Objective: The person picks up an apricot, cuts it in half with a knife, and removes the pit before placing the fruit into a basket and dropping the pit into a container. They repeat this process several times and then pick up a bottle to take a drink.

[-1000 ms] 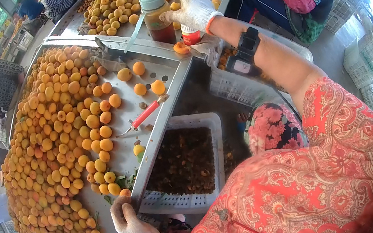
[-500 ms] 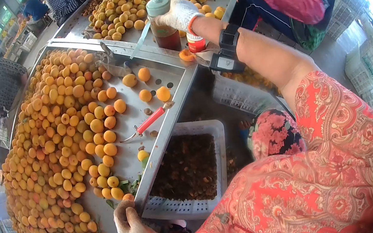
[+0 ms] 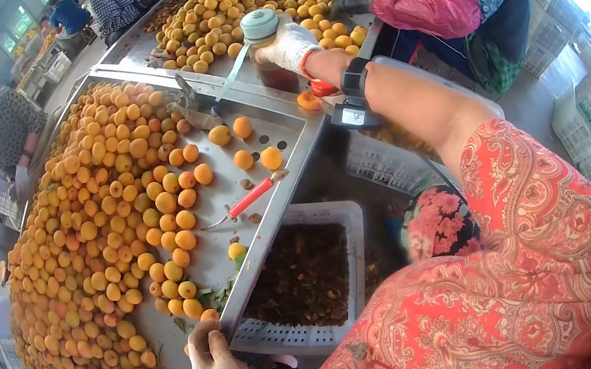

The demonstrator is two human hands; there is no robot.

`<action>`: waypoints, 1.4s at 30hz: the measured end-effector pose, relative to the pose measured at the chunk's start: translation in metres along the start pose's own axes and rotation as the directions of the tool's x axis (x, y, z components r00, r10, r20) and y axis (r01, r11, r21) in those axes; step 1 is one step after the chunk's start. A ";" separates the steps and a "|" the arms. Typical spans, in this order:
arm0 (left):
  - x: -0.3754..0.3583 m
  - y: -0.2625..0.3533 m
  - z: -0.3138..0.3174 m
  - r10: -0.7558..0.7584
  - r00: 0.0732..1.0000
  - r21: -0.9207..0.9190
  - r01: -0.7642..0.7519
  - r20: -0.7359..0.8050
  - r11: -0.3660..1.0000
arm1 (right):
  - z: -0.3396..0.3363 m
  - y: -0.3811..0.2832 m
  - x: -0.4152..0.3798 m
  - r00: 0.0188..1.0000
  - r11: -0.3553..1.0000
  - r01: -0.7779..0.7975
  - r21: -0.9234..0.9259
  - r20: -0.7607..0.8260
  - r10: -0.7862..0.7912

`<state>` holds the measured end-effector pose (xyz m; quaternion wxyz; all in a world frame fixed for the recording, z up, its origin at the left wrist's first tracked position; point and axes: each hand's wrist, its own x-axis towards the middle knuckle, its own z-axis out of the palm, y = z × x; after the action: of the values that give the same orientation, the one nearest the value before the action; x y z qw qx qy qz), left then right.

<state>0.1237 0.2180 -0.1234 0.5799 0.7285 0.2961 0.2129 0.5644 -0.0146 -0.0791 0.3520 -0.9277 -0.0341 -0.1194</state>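
Observation:
At the top centre, my right hand [image 3: 286,47], in a white glove, is wrapped round a bottle [image 3: 260,26] with a pale green lid and dark liquid, at the junction of the metal tables. My left hand [image 3: 220,361], also gloved, rests with curled fingers at the table's near edge; what it holds, if anything, is hidden. Beside it lies an apricot [image 3: 209,314]. A red-handled tool [image 3: 251,197] with a curved metal tip lies on the metal table [image 3: 224,181], right of the large apricot pile [image 3: 100,233].
A white crate [image 3: 354,229] of dark scraps sits below the table edge. Another crate [image 3: 385,161] is beyond it. More apricots [image 3: 226,1] cover the far table. A co-worker in pink sleeves [image 3: 430,9] sits at the right; other people are at the upper left.
The view has shifted, so most things appear lower and further right. My right hand remains on the bottle. The co-worker's gloved hand has moved left towards the far apricots.

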 end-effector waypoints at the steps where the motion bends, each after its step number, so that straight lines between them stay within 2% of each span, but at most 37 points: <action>1: 0.000 -0.001 0.000 0.001 1.000 0.000 -0.001 -0.006 1.000 | 0.001 -0.002 -0.001 1.000 1.000 0.005 0.003 0.002 -0.005; 3: -0.001 -0.001 0.000 0.026 1.000 0.006 -0.026 0.006 1.000 | 0.001 -0.008 -0.003 0.999 0.999 -0.044 -0.030 -0.027 0.044; 7: 0.004 0.000 0.002 0.033 0.999 -0.003 -0.032 0.012 0.999 | -0.006 -0.017 0.005 0.999 0.998 -0.015 -0.056 -0.050 0.013; 9: 0.004 0.003 0.003 0.025 0.999 -0.002 -0.025 0.028 1.000 | -0.018 -0.023 0.007 0.989 0.997 0.058 -0.050 -0.130 -0.064; 11: 0.005 0.001 0.001 0.013 1.000 -0.031 -0.012 0.026 0.999 | -0.033 -0.032 0.008 0.988 0.998 0.044 -0.048 -0.145 -0.051; 14: 0.004 -0.002 0.001 0.010 1.000 -0.097 -0.009 0.005 0.995 | -0.053 -0.047 -0.007 0.947 0.973 0.225 -0.040 -0.225 -0.228; 16: 0.001 -0.003 0.003 0.019 0.999 -0.149 -0.023 -0.026 0.989 | -0.080 -0.070 -0.037 0.951 0.970 0.244 -0.004 -0.196 -0.240; 17: 0.000 -0.007 0.006 0.028 0.999 -0.144 -0.034 -0.047 0.989 | -0.087 -0.077 -0.051 0.957 0.967 0.252 0.030 -0.156 -0.245; 18: -0.001 -0.012 0.010 0.127 0.987 -0.041 -0.132 -0.103 0.990 | -0.088 -0.072 -0.059 0.924 0.922 0.367 0.122 -0.166 -0.346; 19: -0.004 -0.014 0.007 0.232 0.958 0.089 -0.219 -0.167 0.972 | -0.084 -0.066 -0.066 0.877 0.846 0.478 0.237 -0.184 -0.443; 20: -0.006 -0.012 0.008 0.307 0.937 0.189 -0.275 -0.165 0.943 | -0.082 -0.066 -0.077 0.843 0.726 0.527 0.442 -0.167 -0.511; 21: -0.009 -0.011 0.004 0.378 0.914 0.302 -0.322 -0.150 0.897 | -0.071 -0.075 -0.098 0.804 0.562 0.533 0.632 -0.170 -0.570; 22: -0.016 -0.001 0.003 0.374 0.921 0.263 -0.337 -0.109 0.904 | -0.067 -0.097 -0.125 0.789 0.486 0.527 0.698 -0.188 -0.585; 23: -0.021 0.005 0.004 0.379 0.924 0.210 -0.360 -0.054 0.909 | -0.077 -0.114 -0.155 0.783 0.478 0.460 0.748 -0.087 -0.616; 24: -0.025 0.005 0.004 0.448 0.893 0.195 -0.436 -0.026 0.879 | -0.095 -0.122 -0.184 0.765 0.496 0.407 0.768 0.011 -0.644; 25: -0.032 0.004 0.005 0.506 0.863 0.156 -0.501 0.014 0.851 | -0.109 -0.122 -0.211 0.741 0.538 0.358 0.763 0.118 -0.661; 27: -0.051 0.022 0.006 0.518 0.855 0.110 -0.519 0.043 0.848 | -0.104 -0.124 -0.260 0.756 0.577 0.393 0.715 0.105 -0.646; 28: -0.067 0.036 0.005 0.507 0.858 0.072 -0.512 0.082 0.856 | -0.111 -0.130 -0.278 0.725 0.566 0.339 0.752 0.175 -0.666; 29: -0.080 0.040 0.002 0.521 0.850 0.078 -0.526 0.069 0.847 | -0.115 -0.136 -0.299 0.684 0.551 0.295 0.781 0.230 -0.693; 31: -0.100 0.057 -0.001 0.566 0.823 0.231 -0.561 0.051 0.795 | -0.131 -0.143 -0.336 0.629 0.606 0.274 0.747 0.337 -0.700; 32: -0.112 0.076 0.000 0.567 0.823 -0.184 -0.553 0.032 0.813 | -0.140 -0.150 -0.356 0.618 0.594 0.318 0.739 0.314 -0.721; 33: -0.123 0.074 -0.008 0.563 0.824 -0.137 -0.551 0.066 0.823 | -0.160 -0.160 -0.371 0.613 0.664 0.336 0.668 0.380 -0.693; 35: -0.148 0.082 -0.026 0.460 0.883 -0.280 -0.419 0.098 0.864 | -0.175 -0.165 -0.385 0.549 0.656 0.347 0.670 0.422 -0.721; 37: -0.172 0.094 -0.043 0.538 0.842 -0.129 -0.530 0.042 0.838 | -0.194 -0.169 -0.393 0.492 0.481 0.374 0.793 0.270 -0.828; 38: -0.177 0.089 -0.048 0.492 0.868 -0.145 -0.480 0.064 0.865 | -0.207 -0.170 -0.396 0.485 0.407 0.552 0.727 0.117 -0.867; 39: -0.200 0.112 -0.053 0.412 0.911 -0.126 -0.405 0.035 0.906 | -0.215 -0.172 -0.400 0.485 0.382 0.599 0.703 0.060 -0.872; 41: -0.220 0.123 -0.055 0.497 0.867 -0.163 -0.492 -0.010 0.855 | -0.266 -0.185 -0.412 0.360 0.377 0.739 0.558 0.146 -0.922; 42: -0.227 0.126 -0.059 0.481 0.877 -0.169 -0.475 -0.002 0.864 | -0.279 -0.187 -0.417 0.285 0.329 0.836 0.438 0.165 -0.944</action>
<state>-0.0582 0.0878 0.0206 0.5728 0.7330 0.0763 0.3588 0.0777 -0.0505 0.1414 0.3288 -0.6904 -0.6363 -0.1023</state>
